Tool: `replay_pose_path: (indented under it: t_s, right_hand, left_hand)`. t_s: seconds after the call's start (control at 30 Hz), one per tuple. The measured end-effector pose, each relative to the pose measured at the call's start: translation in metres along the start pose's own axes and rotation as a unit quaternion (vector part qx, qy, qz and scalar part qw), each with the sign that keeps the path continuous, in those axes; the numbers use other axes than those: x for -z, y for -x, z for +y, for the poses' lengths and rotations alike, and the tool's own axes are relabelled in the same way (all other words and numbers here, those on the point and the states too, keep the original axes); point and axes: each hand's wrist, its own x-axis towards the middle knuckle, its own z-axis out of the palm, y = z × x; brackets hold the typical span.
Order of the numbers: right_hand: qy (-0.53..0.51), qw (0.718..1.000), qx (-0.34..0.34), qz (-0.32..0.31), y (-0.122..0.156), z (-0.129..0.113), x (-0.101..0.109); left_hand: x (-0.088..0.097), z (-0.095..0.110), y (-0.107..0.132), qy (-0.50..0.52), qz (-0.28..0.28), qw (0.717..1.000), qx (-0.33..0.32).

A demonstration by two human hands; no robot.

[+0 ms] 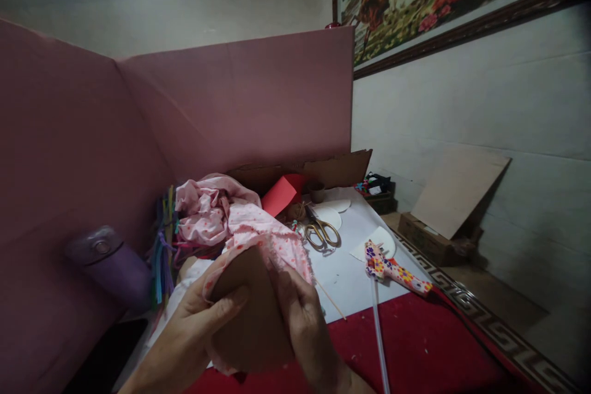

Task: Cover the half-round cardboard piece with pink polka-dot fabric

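A brown cardboard piece with a curved edge is held up before me. Pink dotted fabric lies behind it and wraps over its left edge. My left hand grips the left side, thumb flat on the cardboard and fingers behind the cloth. On the other side, my right hand pinches the fabric against the cardboard's right edge, its fingertips partly hidden. The cloth runs back into a crumpled heap. Beyond my right hand, gold-handled scissors and a thin wooden stick rest on white paper.
A flowered glue gun with a clear glue stick lies at right, near white rounded pieces. Red paper is at the back. Coloured pipe cleaners and a purple bottle stand left, before a pink partition.
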Motion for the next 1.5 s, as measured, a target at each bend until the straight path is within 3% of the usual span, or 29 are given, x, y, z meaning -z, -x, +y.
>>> replay_pose_path:
  t_s: [0.17,0.37,0.53,0.77,0.93,1.1,1.5]
  right_hand:
    - [0.05,0.999,0.014,0.004,-0.003,0.001,0.003]
    - [0.021,1.0,-0.004,0.018,-0.002,0.006,0.002]
    - [0.004,1.0,0.019,0.019,0.0,0.004,0.004]
    - [0.09,0.995,0.029,0.022,-0.001,-0.004,0.008]
    - [0.08,0.996,0.029,0.033,0.0,0.001,0.007]
    - [0.048,0.998,0.016,0.029,0.001,0.007,0.006]
    - [0.1,0.994,0.042,0.006,0.002,-0.005,0.009]
  left_hand:
    - [0.0,-0.002,-0.001,-0.008,-0.004,1.0,-0.004]
    - [0.005,-0.006,-0.004,-0.015,-0.011,1.0,0.01]
    - [0.004,-0.004,-0.005,-0.003,-0.003,1.0,0.025]
    - [-0.002,0.0,-0.004,0.017,-0.006,1.0,0.011]
    - [0.001,-0.004,-0.004,0.003,-0.007,1.0,0.013]
    - [0.002,-0.004,-0.004,0.0,0.003,1.0,0.012]
    - [0.001,-0.002,-0.001,-0.033,0.018,0.999,0.005]
